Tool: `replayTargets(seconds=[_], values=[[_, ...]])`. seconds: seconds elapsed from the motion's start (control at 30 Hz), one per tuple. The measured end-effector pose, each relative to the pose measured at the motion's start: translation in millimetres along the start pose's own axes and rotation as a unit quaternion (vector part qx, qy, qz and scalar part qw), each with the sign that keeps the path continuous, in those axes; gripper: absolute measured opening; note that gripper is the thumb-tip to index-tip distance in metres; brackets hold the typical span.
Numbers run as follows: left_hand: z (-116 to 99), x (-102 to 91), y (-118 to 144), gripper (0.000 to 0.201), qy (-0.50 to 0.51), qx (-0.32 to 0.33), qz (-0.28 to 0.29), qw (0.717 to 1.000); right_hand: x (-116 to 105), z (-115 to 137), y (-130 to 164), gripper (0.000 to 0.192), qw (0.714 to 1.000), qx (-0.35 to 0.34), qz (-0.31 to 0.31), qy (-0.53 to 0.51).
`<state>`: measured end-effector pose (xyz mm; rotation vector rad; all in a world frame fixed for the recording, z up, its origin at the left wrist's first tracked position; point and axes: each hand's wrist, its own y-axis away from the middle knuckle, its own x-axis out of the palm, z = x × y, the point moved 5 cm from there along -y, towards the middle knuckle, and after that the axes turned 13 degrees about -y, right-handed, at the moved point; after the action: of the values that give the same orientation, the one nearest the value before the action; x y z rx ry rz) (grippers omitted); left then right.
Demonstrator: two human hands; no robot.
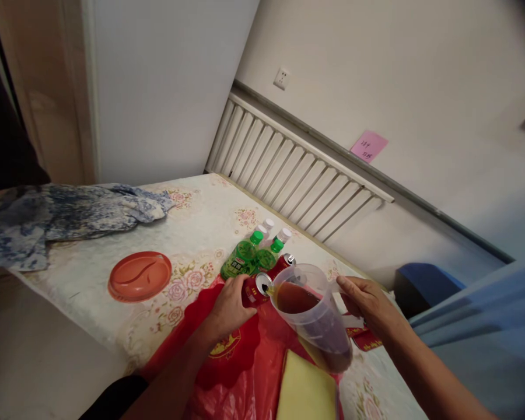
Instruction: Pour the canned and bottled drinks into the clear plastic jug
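1 tilted jug (321,332) over floral tablecloth (210,219), radiator (298,166) beyond.

Left grip (228,303) in a wide curl, right grip (367,297) (the tighter one) closed, both forearms (179,356) bare

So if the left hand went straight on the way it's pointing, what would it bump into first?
Past the red can in its grip, the left hand would probably bump the green-capped drink bottles first. The plastic pitcher is close too, and depth is hard to judge here.
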<state>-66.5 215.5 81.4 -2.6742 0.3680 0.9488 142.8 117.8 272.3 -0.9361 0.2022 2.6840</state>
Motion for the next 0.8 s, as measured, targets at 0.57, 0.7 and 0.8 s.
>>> replayTargets(seconds=[0.57, 0.7, 0.8], values=[[0.2, 0.7, 0.3, 0.060, 0.003, -0.010, 0.012, 1.000, -0.1, -2.3, -0.9, 0.057, 1.000, 0.009, 0.004, -0.006], [1.3, 1.8, -0.2, 0.059, 0.000, 0.000, -0.002, 1.000, 0.3, -1.4, -0.2, 0.056, 1.000, 0.012, 0.008, -0.001], [2.7, 3.1, -0.6, 0.057, -0.002, 0.015, -0.014, 1.000, 1.8, 0.9, 0.4, 0.057, 1.000, 0.015, 0.006, 0.001]])
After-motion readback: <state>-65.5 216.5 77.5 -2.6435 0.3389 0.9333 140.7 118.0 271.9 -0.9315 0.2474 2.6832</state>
